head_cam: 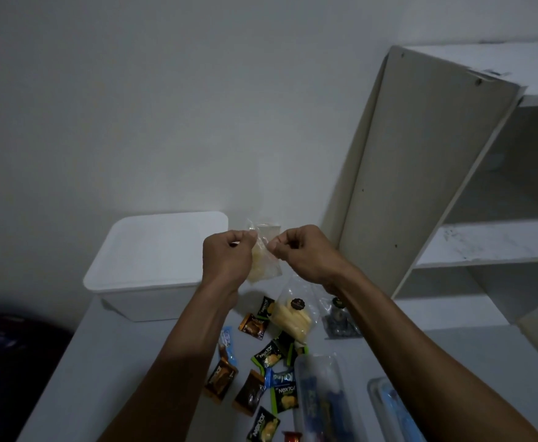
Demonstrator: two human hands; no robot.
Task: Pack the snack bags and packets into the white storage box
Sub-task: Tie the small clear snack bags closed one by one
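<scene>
While small foil packets (263,365) lie scattered on the near part of the table (117,362), some green and some brown, both forearms reach out over them. Near the right edge lies a long clear pack (322,400) with blue contents, and a little farther on lie a clear bag of pale yellow sticks (291,317) and a darker clear bag (339,320). None of these is in the box yet.

Beyond them, lifted above the table, the left hand (228,258) and the right hand (306,255) hold one clear snack bag (263,256) between them. Each hand has its fingers curled, pinching the upper part of the bag, and the bag hangs down with its long axis near upright, its pale contents low. In the dim light it cannot be told exactly where on the film the fingertips bite.

Farther and to the left stands the white storage box (153,266). From this view its top looks like a flat white surface, perhaps a lid. The bag hangs just off the box's right end, so the coming move likely goes leftward, and the left hand is the nearer one. To the far right stands a white shelf unit (484,237)
</scene>
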